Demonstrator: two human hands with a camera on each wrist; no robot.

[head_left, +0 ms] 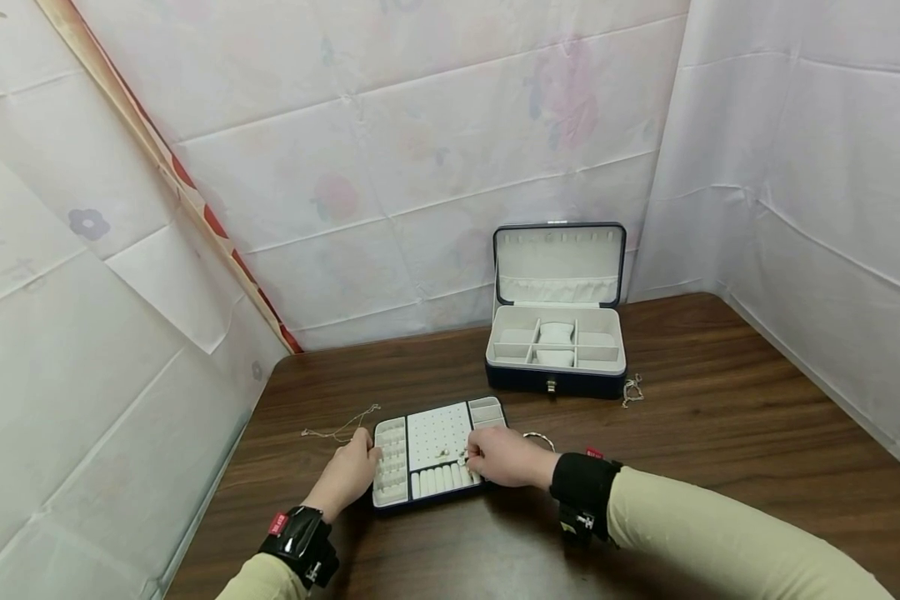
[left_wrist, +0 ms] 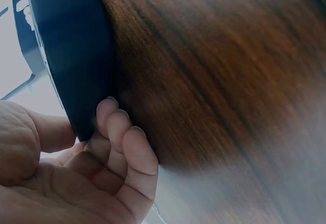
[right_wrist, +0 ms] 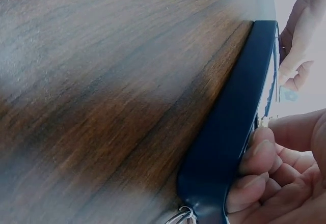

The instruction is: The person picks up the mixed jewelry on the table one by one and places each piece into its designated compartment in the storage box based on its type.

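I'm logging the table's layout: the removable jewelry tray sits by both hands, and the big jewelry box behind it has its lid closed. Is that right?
Not quite. In the head view the jewelry box stands with its lid open, its compartments showing. The rest holds: the tray lies between the left hand and the right hand.

Flat rectangular jewelry tray (head_left: 437, 450), navy outside and pale grey inside, lying level on the dark wood table (head_left: 720, 433) in front of the open jewelry box (head_left: 557, 333). Split into ring rolls at left and near edge, a dotted earring panel in the middle, small compartments at the far right corner. Small earring (head_left: 442, 454) resting on the dotted panel.
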